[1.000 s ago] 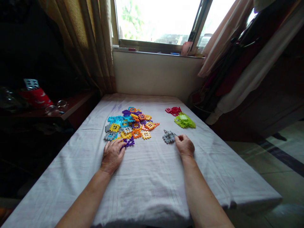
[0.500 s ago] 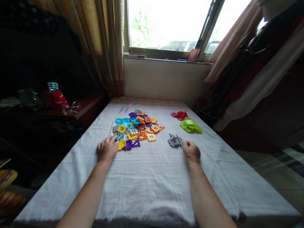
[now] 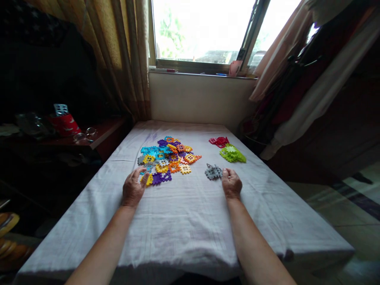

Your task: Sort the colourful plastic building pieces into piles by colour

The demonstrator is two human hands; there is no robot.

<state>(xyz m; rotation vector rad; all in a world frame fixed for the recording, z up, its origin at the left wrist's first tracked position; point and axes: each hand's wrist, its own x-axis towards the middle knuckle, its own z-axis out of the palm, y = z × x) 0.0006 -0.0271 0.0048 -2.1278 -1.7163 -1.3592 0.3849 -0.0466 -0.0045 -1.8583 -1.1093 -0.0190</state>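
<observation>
A mixed pile of toothed plastic building tiles (image 3: 166, 158) in yellow, purple, orange, blue and grey lies left of the table's middle. My left hand (image 3: 133, 189) is at the near left edge of this pile, thumb and fingers apart, close to a yellow tile (image 3: 147, 180) and a partly covered blue tile. A small heap of grey tiles (image 3: 213, 171) sits to the right. Beside that heap my right hand (image 3: 232, 184) is closed, its fingers curled in; whether anything is inside cannot be made out.
Red tiles (image 3: 219, 141) and lime-green tiles (image 3: 234, 153) form heaps at the far right of the cloth-covered table (image 3: 184, 221). A dark side table at left bears a red container (image 3: 65, 124) and glasses (image 3: 84, 135). Clothes (image 3: 297, 91) hang at right.
My left hand has turned, its thumb now lifted and apart from the fingers. My right hand stays closed beside the grey heap. The whole view has shifted slightly.
</observation>
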